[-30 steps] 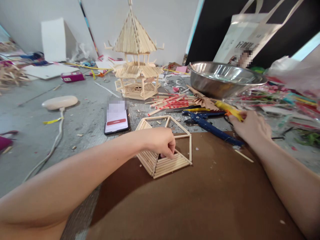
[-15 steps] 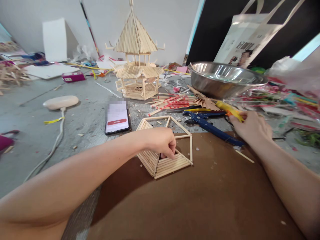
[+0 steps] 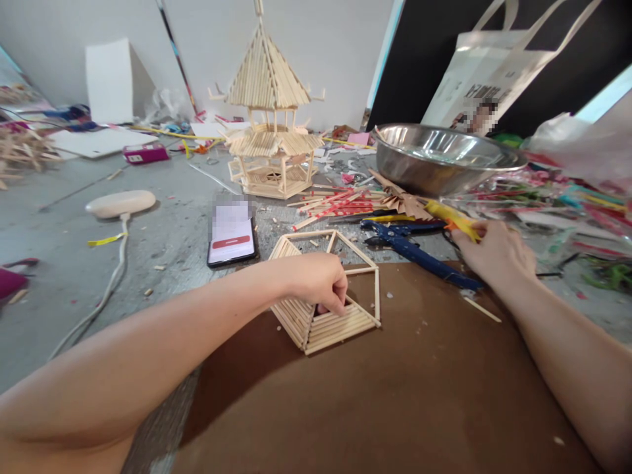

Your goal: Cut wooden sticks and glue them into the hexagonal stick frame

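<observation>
My left hand [image 3: 316, 282] is closed on a hexagonal roof frame of wooden sticks [image 3: 328, 322], which rests on a brown board [image 3: 385, 395]. My right hand [image 3: 496, 250] reaches right and pinches a yellow tool [image 3: 451, 217] lying on the table. Between the two hands lies a blue glue gun [image 3: 412, 250]. A thin loose stick [image 3: 481, 309] lies on the board by my right wrist.
A finished stick pagoda [image 3: 269, 125] stands at the back centre. A phone [image 3: 231, 234] lies left of the frame. A steel bowl [image 3: 444, 155], red-and-wood sticks [image 3: 340, 203], a white bag [image 3: 494, 66], plastic packets [image 3: 567, 197] and a white corded device [image 3: 118, 203] surround the work.
</observation>
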`<action>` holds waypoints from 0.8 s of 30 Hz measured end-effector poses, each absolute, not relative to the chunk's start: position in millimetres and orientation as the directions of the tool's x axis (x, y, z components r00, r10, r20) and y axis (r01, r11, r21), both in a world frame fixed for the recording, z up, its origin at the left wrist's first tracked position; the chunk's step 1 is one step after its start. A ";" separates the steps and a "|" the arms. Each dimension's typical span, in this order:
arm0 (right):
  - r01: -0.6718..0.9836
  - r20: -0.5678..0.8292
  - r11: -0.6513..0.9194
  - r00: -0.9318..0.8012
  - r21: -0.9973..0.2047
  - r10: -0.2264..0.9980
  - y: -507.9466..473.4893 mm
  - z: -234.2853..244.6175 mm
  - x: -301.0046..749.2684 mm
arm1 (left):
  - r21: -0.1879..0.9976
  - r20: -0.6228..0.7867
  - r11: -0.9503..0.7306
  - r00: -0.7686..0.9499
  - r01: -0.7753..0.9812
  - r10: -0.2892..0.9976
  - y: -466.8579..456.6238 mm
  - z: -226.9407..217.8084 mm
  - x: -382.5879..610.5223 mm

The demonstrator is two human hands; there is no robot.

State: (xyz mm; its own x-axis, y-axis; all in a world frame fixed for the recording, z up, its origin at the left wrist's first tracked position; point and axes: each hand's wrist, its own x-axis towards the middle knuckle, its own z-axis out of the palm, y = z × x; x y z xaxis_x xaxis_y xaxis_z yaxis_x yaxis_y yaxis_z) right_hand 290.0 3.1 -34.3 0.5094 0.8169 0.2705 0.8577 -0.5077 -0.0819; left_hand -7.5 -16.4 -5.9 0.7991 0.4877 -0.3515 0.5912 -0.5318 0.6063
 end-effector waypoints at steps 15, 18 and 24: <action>0.870 0.268 -0.483 0.490 -0.099 0.829 0.9 -34.2 289.2 | 0.618 -0.355 -0.516 0.797 0.593 0.489 -15.7 -7.7 -7.9; 0.871 0.272 -0.482 0.488 -0.093 0.830 0.7 -34.3 289.4 | 0.623 -0.355 -0.511 0.796 0.592 0.490 -15.8 -7.8 -7.9; 0.874 0.274 -0.482 0.481 -0.070 0.833 1.3 -35.4 289.0 | 0.619 -0.358 -0.519 0.800 0.589 0.482 -14.9 -8.7 -8.0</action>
